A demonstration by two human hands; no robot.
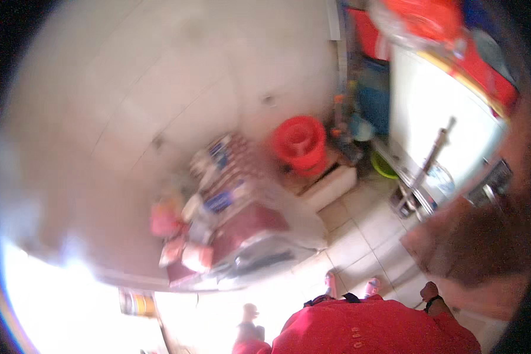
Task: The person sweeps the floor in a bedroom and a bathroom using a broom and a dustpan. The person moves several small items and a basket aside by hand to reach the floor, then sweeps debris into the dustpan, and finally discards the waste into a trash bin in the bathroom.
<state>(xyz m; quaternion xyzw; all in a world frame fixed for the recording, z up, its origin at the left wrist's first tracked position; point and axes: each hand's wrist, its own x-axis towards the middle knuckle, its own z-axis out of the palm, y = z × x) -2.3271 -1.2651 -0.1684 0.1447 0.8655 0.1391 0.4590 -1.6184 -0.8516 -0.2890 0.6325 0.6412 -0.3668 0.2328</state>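
My left hand point(251, 312) hangs at my left side in glare, beside my red top point(354, 327). Its fingers are washed out, and I cannot make out anything in them. On my other side my right hand point(430, 291), with a dark band at the wrist, looks curled shut with nothing showing in it. It is held out over the floor near a brown surface point(466, 242). Neither hand visibly touches anything around it. The picture is smeared by motion.
Ahead to the left, a dark red covered surface point(251, 227) bears packets and bundles. A red bucket point(318, 159) stands beyond, behind a pale box point(330, 187). Rightward are a green basin point(384, 166), a long pole point(429, 159) and a white cabinet point(430, 97). Tiled floor point(363, 233) lies ahead.
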